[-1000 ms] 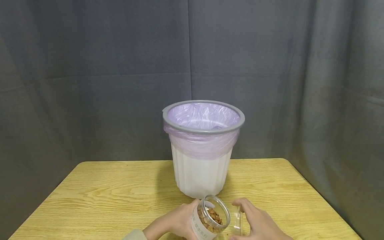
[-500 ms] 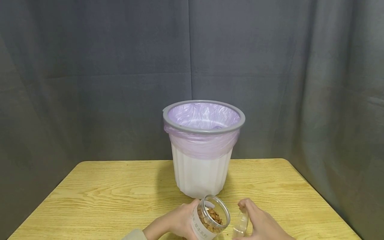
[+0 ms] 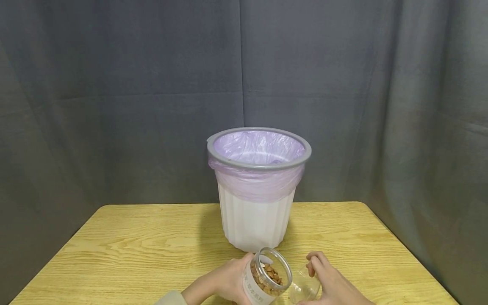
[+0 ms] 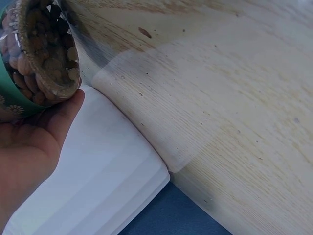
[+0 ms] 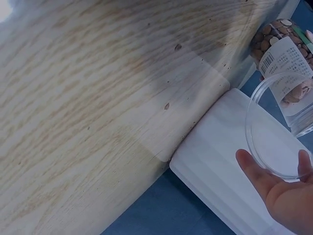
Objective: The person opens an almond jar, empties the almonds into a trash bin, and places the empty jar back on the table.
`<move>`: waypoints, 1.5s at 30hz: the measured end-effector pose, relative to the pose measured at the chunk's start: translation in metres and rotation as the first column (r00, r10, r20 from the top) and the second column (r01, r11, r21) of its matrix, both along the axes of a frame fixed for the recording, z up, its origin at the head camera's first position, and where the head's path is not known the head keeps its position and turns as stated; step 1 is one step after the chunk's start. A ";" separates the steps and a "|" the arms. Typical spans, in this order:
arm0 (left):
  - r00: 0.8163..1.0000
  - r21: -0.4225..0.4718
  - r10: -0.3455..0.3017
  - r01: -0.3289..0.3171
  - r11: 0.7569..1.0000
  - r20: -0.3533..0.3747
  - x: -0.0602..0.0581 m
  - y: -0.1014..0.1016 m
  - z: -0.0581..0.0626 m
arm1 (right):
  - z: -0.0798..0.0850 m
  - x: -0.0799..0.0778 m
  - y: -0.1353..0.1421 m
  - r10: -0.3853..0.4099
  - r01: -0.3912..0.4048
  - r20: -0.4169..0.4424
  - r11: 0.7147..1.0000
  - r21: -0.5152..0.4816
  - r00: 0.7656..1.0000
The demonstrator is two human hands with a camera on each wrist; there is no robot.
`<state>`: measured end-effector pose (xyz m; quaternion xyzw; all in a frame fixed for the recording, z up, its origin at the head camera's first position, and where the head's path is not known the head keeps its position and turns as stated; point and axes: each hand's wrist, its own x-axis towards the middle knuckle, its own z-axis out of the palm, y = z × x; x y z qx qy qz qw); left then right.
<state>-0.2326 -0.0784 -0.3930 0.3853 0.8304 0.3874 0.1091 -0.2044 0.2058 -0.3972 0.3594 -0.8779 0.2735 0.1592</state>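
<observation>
My left hand grips a clear plastic jar from its left side, near the table's front edge. The jar leans to the right with its mouth uncovered. Brown almond-like kernels fill its lower part, behind a pale label; the left wrist view shows more of them above a green band. Just right of the mouth, my right hand holds a clear round lid by its edge, thumb below and fingers above. In the right wrist view the lid's rim overlaps the jar.
Behind the jar stands a white bin with a grey rim and a purple liner bag folded over it. It rests on a wood-grain table. Dark grey curtains surround the table. Small brown flecks lie on the tabletop.
My right hand has shifted slightly right, and the lid has turned from edge-on to show its round face. The left hand and jar have stayed put.
</observation>
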 end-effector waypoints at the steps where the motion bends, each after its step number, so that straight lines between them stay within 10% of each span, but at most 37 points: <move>1: 1.000 0.000 0.000 0.000 1.000 0.002 0.000 0.000 0.000 | -0.001 -0.001 0.000 0.009 -0.009 -0.014 1.000 0.003 1.000; 7: 1.000 -0.004 0.006 -0.006 1.000 0.015 0.000 -0.001 0.000 | -0.002 0.000 0.001 0.023 -0.023 -0.060 1.000 0.002 0.998; 15: 1.000 -0.003 0.006 -0.006 1.000 0.006 0.000 -0.001 -0.001 | 0.004 0.003 0.001 -0.045 0.038 0.124 0.997 0.062 0.991; 23: 0.999 -0.016 0.011 -0.012 1.000 -0.038 0.000 -0.001 -0.001 | 0.000 0.004 0.002 -0.114 0.116 -0.033 0.990 0.085 0.993; 28: 0.992 -0.048 0.017 -0.023 0.999 -0.123 0.002 0.001 -0.002 | 0.002 0.005 0.002 -0.132 0.125 0.060 0.986 0.110 0.989; 34: 0.986 -0.078 0.030 -0.044 0.996 -0.166 0.003 0.002 -0.001 | 0.002 0.001 0.003 -0.086 0.060 0.209 0.990 0.127 0.974; 45: 0.998 -0.021 0.009 -0.010 1.000 -0.061 0.002 0.001 0.000 | -0.010 -0.005 0.008 -0.005 -0.021 0.195 0.991 0.130 0.981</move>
